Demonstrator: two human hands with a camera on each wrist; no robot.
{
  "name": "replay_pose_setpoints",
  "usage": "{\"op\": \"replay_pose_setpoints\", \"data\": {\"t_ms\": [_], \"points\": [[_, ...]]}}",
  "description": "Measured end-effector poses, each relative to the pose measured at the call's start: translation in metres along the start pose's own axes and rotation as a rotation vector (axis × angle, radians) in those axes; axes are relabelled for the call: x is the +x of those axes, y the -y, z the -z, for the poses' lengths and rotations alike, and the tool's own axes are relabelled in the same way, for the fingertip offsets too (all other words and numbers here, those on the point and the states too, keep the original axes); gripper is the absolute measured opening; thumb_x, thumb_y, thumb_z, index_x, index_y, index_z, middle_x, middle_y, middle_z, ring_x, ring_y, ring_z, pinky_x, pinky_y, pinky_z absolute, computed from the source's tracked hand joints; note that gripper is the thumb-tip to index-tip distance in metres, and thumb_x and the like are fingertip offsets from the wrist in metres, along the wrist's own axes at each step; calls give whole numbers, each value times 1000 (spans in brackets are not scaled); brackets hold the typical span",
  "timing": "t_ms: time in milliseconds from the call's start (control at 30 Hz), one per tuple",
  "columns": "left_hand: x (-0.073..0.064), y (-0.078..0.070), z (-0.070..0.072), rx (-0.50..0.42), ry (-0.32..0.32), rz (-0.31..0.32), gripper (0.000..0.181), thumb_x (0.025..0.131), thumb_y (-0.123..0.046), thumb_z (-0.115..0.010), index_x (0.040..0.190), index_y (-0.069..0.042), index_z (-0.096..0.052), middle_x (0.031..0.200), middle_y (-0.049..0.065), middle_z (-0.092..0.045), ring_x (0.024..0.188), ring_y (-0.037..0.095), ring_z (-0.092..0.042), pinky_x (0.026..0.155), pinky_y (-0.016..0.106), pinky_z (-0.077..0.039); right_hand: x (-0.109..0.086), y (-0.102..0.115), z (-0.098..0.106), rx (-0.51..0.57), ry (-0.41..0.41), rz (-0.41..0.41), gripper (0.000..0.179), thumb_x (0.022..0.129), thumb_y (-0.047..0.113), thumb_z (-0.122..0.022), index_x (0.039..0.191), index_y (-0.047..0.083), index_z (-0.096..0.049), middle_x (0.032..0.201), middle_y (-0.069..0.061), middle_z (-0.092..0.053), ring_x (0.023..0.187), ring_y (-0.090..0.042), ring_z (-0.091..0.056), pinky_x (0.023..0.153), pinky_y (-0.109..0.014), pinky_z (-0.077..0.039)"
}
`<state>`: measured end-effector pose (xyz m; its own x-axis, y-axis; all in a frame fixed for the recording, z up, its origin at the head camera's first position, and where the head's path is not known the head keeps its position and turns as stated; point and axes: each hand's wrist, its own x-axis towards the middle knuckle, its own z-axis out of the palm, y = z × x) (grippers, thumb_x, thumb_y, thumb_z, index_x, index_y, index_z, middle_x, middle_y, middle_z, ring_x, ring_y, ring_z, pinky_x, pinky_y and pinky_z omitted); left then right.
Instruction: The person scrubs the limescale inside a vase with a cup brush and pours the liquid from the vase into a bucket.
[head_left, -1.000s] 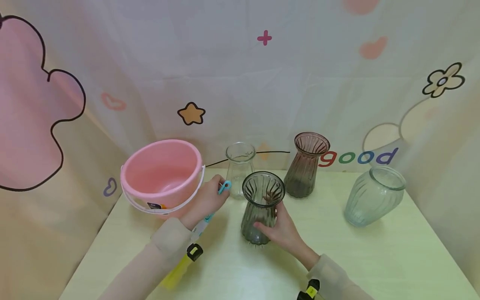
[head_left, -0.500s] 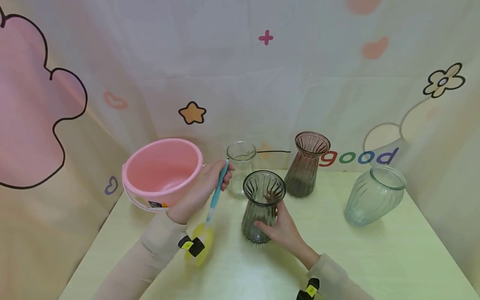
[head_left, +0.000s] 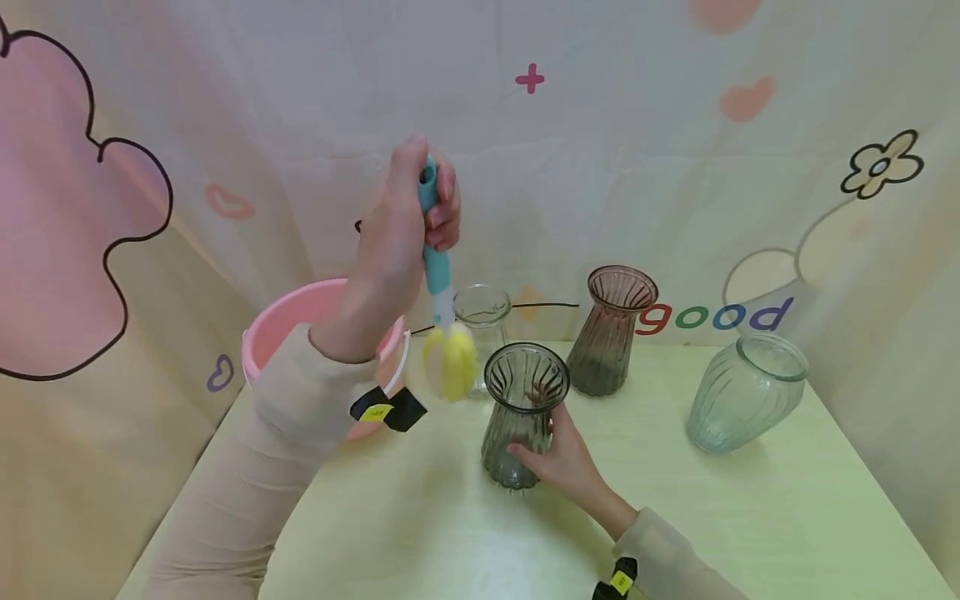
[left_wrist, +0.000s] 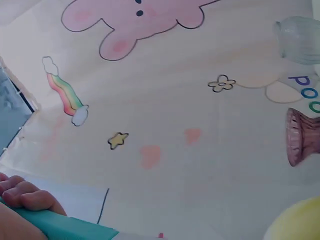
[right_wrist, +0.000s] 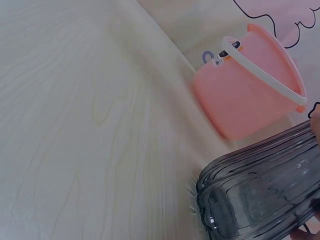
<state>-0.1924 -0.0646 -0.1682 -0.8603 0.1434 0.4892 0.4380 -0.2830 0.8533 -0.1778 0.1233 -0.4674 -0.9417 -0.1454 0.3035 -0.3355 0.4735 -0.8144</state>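
My left hand (head_left: 412, 208) grips the teal handle of a bottle brush (head_left: 437, 267), raised in front of the curtain. Its yellow sponge head (left_wrist: 297, 222) points down, left of and above the mouth of a grey ribbed glass vase (head_left: 517, 433). That vase stands upright on the table, and my right hand (head_left: 566, 458) holds it round its right side, thumb across the front. In the right wrist view the vase's base (right_wrist: 220, 215) shows large, with only bits of the fingers (right_wrist: 311, 234) at the edge.
A pink bucket (head_left: 262, 333) with a white handle stands at left, partly behind my left forearm. Behind the grey vase are a clear glass vase (head_left: 480, 312) and a reddish ribbed vase (head_left: 603, 342). A pale green glass jar (head_left: 742, 400) leans at right.
My left hand has risen from beside the bucket, lifting the brush. The sponge head has swung up from low on the table to near the vase mouths. My right hand and vase stay put.
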Motion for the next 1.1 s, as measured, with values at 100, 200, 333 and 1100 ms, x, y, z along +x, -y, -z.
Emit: {"op": "replay_pose_setpoints", "data": {"t_ms": [100, 200, 333, 1100], "points": [[3, -13, -10, -47, -13, -96, 35, 94, -23, -29, 62, -11, -38, 52, 0, -27, 44, 15, -23, 43, 24, -22, 0, 0, -1, 8, 10, -7, 83, 71, 22, -78, 137, 10, -29, 134, -11, -44, 119, -29, -47, 85, -46, -44], [4, -16, -19, -100, -6, -126, 34, 92, -21, -29, 61, -11, -37, 51, 0, -27, 43, 15, -22, 42, 24, -20, -1, 0, -2, 10, 18, -11, 82, 71, 23, -78, 137, 11, -30, 133, -10, -45, 119, -29, -47, 86, -46, -44], [4, -7, -28, -147, 24, -134, 35, 93, -21, -27, 61, -11, -37, 50, 0, -28, 42, 15, -22, 42, 24, -20, 0, 0, -2, 2, 17, -10, 82, 71, 23, -78, 136, 12, -31, 134, -10, -45, 119, -30, -47, 87, -47, -44], [-8, 59, -41, -194, 105, -66, 33, 92, -23, -28, 62, -12, -36, 50, -4, -27, 41, 14, -20, 40, 25, -18, 0, -2, -1, -9, -4, 36, 86, 70, 22, -79, 138, 12, -28, 136, -12, -42, 123, -31, -44, 93, -51, -42]]}}
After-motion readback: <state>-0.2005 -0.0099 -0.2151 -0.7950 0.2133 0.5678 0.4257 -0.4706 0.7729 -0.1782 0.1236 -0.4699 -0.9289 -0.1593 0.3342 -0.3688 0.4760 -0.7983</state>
